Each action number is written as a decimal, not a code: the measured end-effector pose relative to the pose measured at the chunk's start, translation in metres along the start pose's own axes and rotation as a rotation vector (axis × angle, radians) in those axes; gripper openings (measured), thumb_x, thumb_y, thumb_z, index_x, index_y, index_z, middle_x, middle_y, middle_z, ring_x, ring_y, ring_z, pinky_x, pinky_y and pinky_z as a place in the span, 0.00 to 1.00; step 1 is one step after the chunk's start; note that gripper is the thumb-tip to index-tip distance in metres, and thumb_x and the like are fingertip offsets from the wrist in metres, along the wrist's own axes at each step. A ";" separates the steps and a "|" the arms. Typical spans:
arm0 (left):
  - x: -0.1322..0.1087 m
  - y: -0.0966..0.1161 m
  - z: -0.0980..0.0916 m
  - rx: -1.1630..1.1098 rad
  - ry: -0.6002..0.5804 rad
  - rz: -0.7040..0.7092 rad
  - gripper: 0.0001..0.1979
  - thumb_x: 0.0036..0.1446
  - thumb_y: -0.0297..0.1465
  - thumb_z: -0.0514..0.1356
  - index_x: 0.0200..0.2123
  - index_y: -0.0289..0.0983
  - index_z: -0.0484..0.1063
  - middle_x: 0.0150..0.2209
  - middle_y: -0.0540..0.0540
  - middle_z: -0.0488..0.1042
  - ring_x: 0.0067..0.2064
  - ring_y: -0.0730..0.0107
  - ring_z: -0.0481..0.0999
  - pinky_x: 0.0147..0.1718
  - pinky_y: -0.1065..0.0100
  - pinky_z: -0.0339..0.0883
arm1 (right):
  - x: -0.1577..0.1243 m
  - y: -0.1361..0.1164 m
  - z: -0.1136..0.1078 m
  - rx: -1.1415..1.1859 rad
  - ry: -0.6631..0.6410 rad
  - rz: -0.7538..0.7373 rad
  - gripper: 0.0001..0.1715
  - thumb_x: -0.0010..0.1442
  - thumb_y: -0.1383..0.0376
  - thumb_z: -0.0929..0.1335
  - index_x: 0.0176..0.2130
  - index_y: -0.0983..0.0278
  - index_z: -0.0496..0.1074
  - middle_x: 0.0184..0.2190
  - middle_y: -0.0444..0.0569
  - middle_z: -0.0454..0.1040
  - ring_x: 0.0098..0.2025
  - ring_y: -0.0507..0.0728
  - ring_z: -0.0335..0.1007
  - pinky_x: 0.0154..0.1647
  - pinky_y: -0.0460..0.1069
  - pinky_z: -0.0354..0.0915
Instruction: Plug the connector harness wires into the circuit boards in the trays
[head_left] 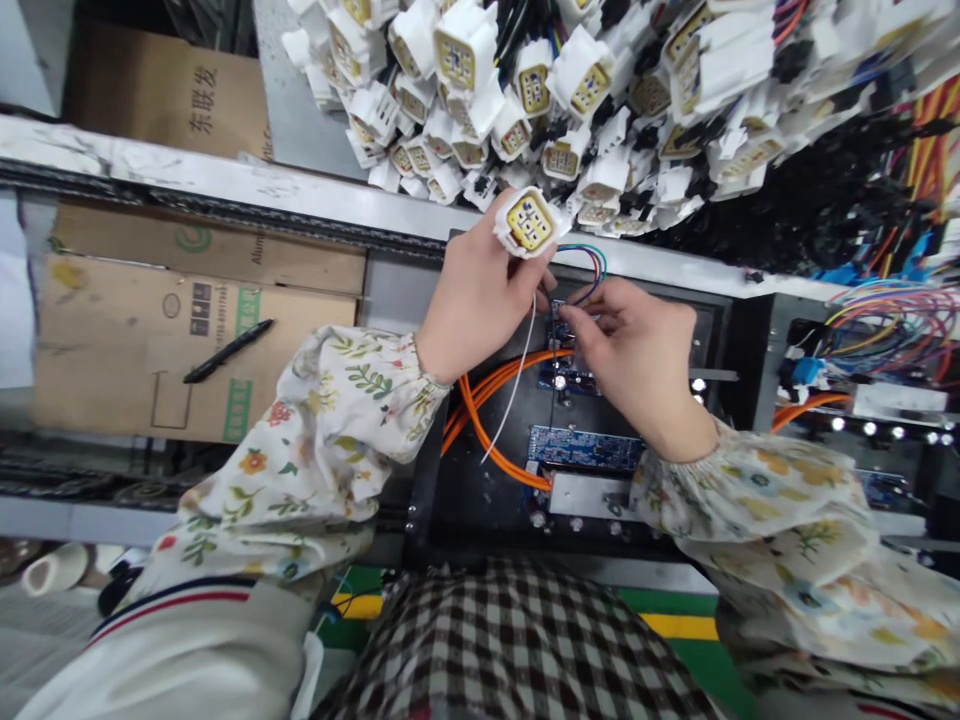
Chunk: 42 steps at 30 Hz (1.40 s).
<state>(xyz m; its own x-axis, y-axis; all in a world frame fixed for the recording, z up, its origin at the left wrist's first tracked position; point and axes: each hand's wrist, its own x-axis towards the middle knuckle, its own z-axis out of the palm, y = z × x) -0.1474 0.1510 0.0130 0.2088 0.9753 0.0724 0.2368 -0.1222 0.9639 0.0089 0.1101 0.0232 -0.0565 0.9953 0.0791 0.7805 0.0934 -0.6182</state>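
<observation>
My left hand [480, 290] is closed around a white plug connector [529, 220] with a yellow face, held up above a black tray [480, 480]. Coloured wires [592, 262] loop from the connector to my right hand [637, 350], whose fingers pinch them just over a blue circuit board [570, 375]. A thin white wire [514, 385] hangs down from my left hand. Orange cables [487, 420] curve across the tray under both hands. A second blue circuit board [585, 448] lies nearer to me.
A big bunch of white connectors [570, 90] on dark wiring hangs across the top. Cardboard boxes [150, 340] lie on the left with a black pen [227, 350] on one. More coloured wire bundles [892, 320] sit at the right.
</observation>
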 end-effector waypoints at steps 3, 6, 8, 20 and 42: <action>0.000 -0.001 0.001 -0.025 0.014 0.018 0.05 0.59 0.30 0.56 0.33 0.39 0.60 0.27 0.51 0.75 0.26 0.76 0.77 0.31 0.76 0.72 | -0.002 -0.009 -0.008 -0.024 0.101 0.146 0.11 0.50 0.61 0.72 0.30 0.62 0.67 0.22 0.43 0.71 0.22 0.51 0.65 0.27 0.49 0.62; 0.001 -0.001 0.002 -0.063 0.005 -0.008 0.04 0.60 0.30 0.55 0.34 0.38 0.61 0.28 0.50 0.75 0.23 0.77 0.75 0.25 0.77 0.70 | -0.011 -0.022 -0.022 0.296 -0.314 0.262 0.15 0.51 0.55 0.72 0.28 0.62 0.66 0.19 0.42 0.70 0.20 0.50 0.65 0.22 0.48 0.63; 0.001 0.000 0.003 -0.069 0.005 -0.052 0.03 0.60 0.29 0.54 0.34 0.37 0.61 0.28 0.50 0.75 0.23 0.78 0.75 0.23 0.78 0.69 | -0.017 -0.024 -0.026 0.485 -0.521 0.291 0.14 0.54 0.56 0.70 0.28 0.62 0.66 0.19 0.43 0.70 0.20 0.51 0.68 0.21 0.47 0.65; -0.001 -0.005 0.003 -0.021 -0.005 -0.006 0.02 0.59 0.26 0.54 0.34 0.38 0.61 0.25 0.54 0.74 0.23 0.77 0.76 0.22 0.79 0.70 | -0.005 0.008 0.009 -0.058 0.112 -0.074 0.03 0.57 0.67 0.67 0.30 0.63 0.67 0.23 0.43 0.71 0.23 0.50 0.66 0.28 0.47 0.61; -0.005 0.010 -0.006 0.597 -0.166 0.091 0.10 0.63 0.27 0.50 0.45 0.35 0.68 0.36 0.46 0.77 0.33 0.71 0.78 0.30 0.72 0.69 | -0.006 0.023 -0.051 -0.542 -0.053 0.110 0.10 0.56 0.69 0.62 0.35 0.68 0.72 0.31 0.57 0.74 0.29 0.58 0.68 0.29 0.52 0.59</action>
<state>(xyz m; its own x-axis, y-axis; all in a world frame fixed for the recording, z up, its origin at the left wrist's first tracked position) -0.1518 0.1463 0.0242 0.3863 0.9204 0.0603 0.6906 -0.3319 0.6426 0.0589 0.1047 0.0481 0.0231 0.9997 -0.0108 0.9913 -0.0243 -0.1290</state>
